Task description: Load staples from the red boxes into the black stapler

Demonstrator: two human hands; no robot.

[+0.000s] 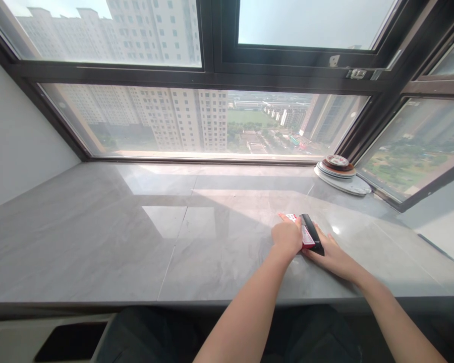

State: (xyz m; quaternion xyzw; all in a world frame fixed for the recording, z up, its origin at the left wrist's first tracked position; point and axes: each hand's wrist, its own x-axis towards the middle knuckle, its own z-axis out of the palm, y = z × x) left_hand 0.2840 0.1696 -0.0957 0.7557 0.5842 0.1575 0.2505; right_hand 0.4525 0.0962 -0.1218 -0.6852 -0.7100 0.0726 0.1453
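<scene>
My left hand (pixel 286 236) is closed on a small red-and-white box (pixel 306 236) with printing on its top. Pressed along the box's right side is a black oblong object (pixel 312 233) with a smooth surface; its exact kind does not show. Curved around that black object from the right is my right hand (pixel 333 256), its thumb at the near end and its fingers behind the far side. Both things sit low at the grey stone sill, and my left hand covers part of the box.
A stack of plates and round discs (pixel 338 169) stands at the back right corner by the window. The grey tiled sill (pixel 98 242) runs along dark window frames (pixel 212 78), and its front edge is just above my knees. A metal window latch (pixel 357 74) juts out at upper right.
</scene>
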